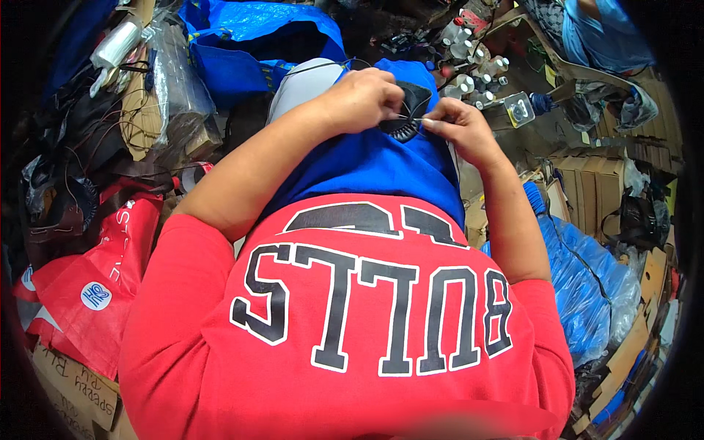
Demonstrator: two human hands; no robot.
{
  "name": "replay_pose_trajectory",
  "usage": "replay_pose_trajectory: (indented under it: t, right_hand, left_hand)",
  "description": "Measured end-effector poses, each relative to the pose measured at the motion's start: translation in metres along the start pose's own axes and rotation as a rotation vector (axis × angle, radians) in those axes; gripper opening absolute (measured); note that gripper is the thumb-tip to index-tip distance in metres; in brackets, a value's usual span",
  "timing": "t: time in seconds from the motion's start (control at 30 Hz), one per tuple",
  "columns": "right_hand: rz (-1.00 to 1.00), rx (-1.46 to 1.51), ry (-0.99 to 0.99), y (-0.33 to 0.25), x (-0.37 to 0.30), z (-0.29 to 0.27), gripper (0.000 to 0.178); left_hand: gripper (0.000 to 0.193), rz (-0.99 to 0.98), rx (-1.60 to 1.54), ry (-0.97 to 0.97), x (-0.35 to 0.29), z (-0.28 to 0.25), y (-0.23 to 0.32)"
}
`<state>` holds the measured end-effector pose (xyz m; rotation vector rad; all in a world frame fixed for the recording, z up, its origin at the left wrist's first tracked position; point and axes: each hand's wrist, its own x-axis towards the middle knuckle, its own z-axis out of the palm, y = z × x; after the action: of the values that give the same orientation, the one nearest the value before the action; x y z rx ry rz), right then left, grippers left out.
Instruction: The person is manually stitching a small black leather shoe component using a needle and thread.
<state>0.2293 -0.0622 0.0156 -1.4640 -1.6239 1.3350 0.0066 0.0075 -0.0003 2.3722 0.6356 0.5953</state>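
both your hands meet over your lap, fingertips close together, narrow pinch grips. left hand (367, 99): thumb and fingers drawn tight at one end of a thin strand (411, 119). right hand (463, 130): thumb and index pinched at its other end, pale at the tip; too small to tell if it's thread or wire. strand runs across a dark piece (402, 132), curved, with a ridged, pleated-looking edge, lying on your lap between your hands. under it: smooth soft blue cloth (352, 165), folded loosely, next to your red fabric shirt (308, 389).

around you: glossy blue woven-plastic bag (220, 31) ahead, clear bottles (477, 73) with round white caps ahead right, crinkled blue plastic wrap (576, 282) right, shiny creased red bag (81, 268) left, flat brown cardboard (62, 381) lower left.
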Motion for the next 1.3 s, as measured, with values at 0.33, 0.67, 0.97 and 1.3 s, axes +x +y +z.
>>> replay_pose_trajectory:
  t: [0.33,0.67,0.97,1.3]
  right_hand:
    - [0.1,0.038,0.039,0.018,-0.025,-0.012,0.013]
    - [-0.131,-0.509,0.463,0.008,-0.01,-0.051,0.013]
    - [-0.234,-1.239,-0.058,-0.046,-0.012,0.015,0.005]
    - [-0.1,-0.868,0.14,0.009,-0.041,-0.051,0.009]
  left_hand:
    - [0.011,-0.329,-0.247,-0.18,0.005,-0.005,0.021]
    - [0.012,-0.159,0.034,-0.26,0.009,-0.002,0.025]
    - [0.012,-0.131,-0.066,-0.195,0.001,0.002,0.01]
    - [0.008,-0.303,0.039,0.13,-0.089,-0.071,-0.033]
